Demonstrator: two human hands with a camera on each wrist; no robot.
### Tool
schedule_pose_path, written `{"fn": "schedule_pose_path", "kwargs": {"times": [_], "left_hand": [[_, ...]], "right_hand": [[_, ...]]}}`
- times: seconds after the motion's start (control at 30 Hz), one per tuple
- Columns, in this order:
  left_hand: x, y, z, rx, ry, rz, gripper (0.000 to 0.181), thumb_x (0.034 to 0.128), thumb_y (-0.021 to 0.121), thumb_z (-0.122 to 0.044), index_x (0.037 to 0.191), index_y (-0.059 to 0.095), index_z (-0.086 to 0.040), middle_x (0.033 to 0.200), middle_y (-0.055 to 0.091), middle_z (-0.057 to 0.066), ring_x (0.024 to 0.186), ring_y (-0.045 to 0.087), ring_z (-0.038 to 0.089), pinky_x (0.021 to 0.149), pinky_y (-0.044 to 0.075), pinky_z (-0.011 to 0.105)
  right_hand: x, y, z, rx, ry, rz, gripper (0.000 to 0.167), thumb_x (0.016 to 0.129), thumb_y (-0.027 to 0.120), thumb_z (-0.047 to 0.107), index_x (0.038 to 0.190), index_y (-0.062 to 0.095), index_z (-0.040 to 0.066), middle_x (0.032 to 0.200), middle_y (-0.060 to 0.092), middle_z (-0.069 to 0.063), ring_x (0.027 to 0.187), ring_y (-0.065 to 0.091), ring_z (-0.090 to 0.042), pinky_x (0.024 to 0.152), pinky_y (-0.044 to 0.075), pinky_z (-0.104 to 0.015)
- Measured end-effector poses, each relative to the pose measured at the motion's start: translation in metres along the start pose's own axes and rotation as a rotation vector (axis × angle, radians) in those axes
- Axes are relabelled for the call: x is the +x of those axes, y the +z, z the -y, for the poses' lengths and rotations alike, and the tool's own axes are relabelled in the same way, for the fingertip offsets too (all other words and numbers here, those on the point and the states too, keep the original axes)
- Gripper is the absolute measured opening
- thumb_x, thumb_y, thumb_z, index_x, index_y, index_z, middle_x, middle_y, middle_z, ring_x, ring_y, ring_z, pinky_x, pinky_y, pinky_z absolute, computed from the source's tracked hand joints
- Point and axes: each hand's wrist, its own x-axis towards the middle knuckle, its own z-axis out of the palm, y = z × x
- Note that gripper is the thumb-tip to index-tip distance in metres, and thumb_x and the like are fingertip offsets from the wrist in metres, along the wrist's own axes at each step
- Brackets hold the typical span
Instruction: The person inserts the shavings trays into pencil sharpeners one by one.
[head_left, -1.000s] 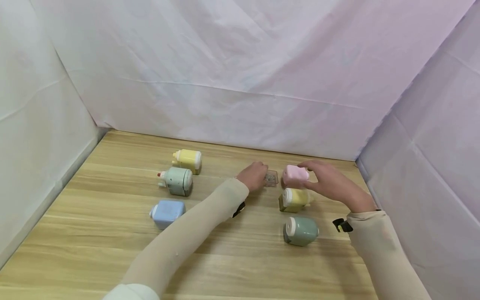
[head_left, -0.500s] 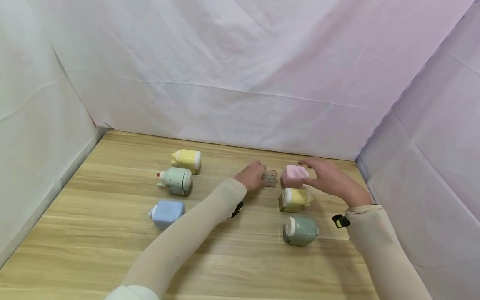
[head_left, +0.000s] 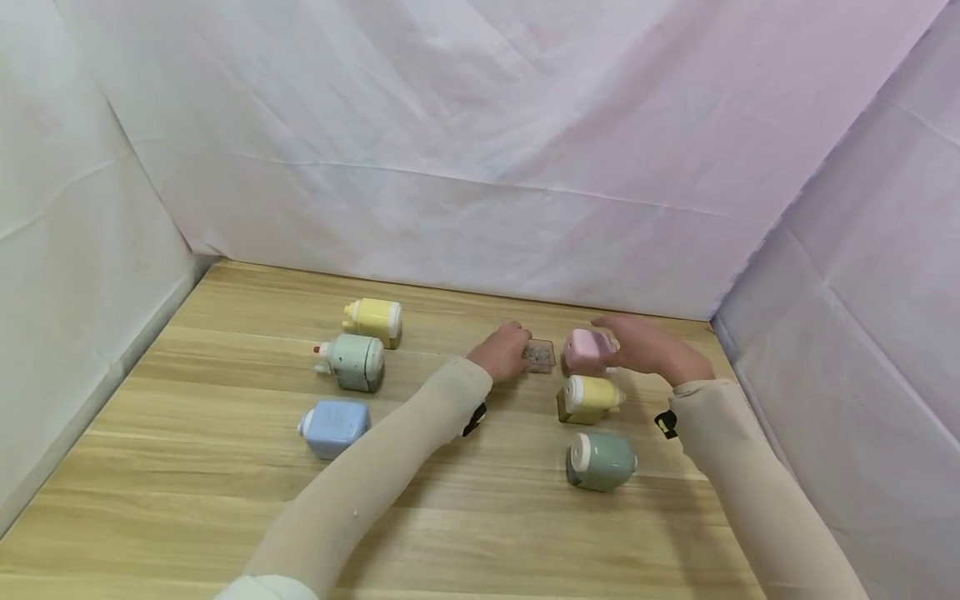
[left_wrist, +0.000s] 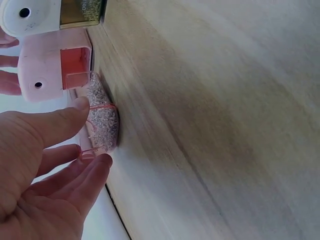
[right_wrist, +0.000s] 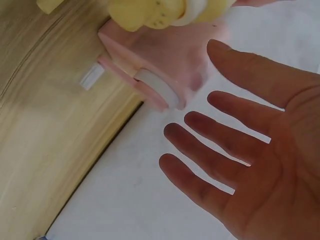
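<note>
In the head view a pink pencil sharpener stands at the back right, its drawer slot empty in the left wrist view. A clear pinkish shavings drawer, full of grey shavings, lies on the table just left of it. My left hand holds this drawer near one end, thumb on one side and fingers on the other. On the sharpener's other side is my right hand, fingers spread and extended. Its thumb is close to the pink body; whether it touches cannot be told.
Nearer on the right stand a yellow sharpener and a dark green one. Along the left are a yellow sharpener, a pale green one and a blue one. White cloth walls the wooden table.
My left hand has shifted slightly left, so more of the drawer shows. My right hand has turned and its wrist has moved inward beside the pink sharpener. The other sharpeners stay put.
</note>
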Motion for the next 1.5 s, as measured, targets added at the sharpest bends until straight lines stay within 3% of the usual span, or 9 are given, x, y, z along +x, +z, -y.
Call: {"fn": "schedule_pose_path", "kwargs": {"times": [0.17,0.53,0.73,1.17,1.5], "left_hand": [[0.001,0.003,-0.003,-0.002,-0.005,0.004,0.051,0.1035,0.075,-0.020,0.148,0.061,0.001,0.142,0.063,0.018,0.130,0.064,0.028,0.107,0.057,0.037],[0.002,0.009,-0.012,0.069,0.042,-0.039,0.046,0.1038,0.075,-0.019,0.144,0.064,0.001,0.139,0.064,0.016,0.125,0.066,0.025,0.107,0.057,0.034],[0.007,0.014,-0.016,0.049,0.050,-0.031,0.046,0.1051,0.072,-0.017,0.147,0.062,0.000,0.144,0.063,0.017,0.131,0.064,0.027,0.109,0.056,0.034],[0.015,0.019,-0.023,0.009,0.056,-0.020,0.045,0.1049,0.073,-0.020,0.145,0.064,-0.001,0.140,0.064,0.015,0.125,0.065,0.025,0.103,0.058,0.034],[0.019,0.024,-0.032,-0.034,0.044,-0.026,0.045,0.1064,0.071,-0.022,0.146,0.063,-0.001,0.143,0.063,0.016,0.131,0.062,0.027,0.110,0.055,0.036]], "right_hand": [[0.006,0.006,-0.003,-0.038,0.008,0.004,0.046,0.094,0.077,0.003,0.137,0.065,-0.010,0.133,0.070,-0.029,0.120,0.068,-0.045,0.101,0.055,-0.060],[0.003,0.012,-0.005,-0.043,0.025,-0.050,0.043,0.093,0.076,-0.003,0.134,0.068,-0.010,0.131,0.071,-0.028,0.118,0.068,-0.044,0.099,0.056,-0.059],[0.004,0.014,-0.007,-0.057,0.015,-0.072,0.040,0.093,0.076,-0.002,0.132,0.070,-0.008,0.128,0.073,-0.027,0.114,0.070,-0.042,0.097,0.056,-0.059],[0.004,0.017,-0.005,-0.066,0.032,-0.080,0.039,0.095,0.076,0.000,0.133,0.070,-0.006,0.129,0.073,-0.025,0.116,0.069,-0.042,0.098,0.056,-0.059],[0.002,0.016,-0.004,-0.077,0.020,-0.092,0.038,0.094,0.076,-0.001,0.131,0.071,-0.005,0.127,0.074,-0.025,0.114,0.069,-0.042,0.096,0.056,-0.058]]}}
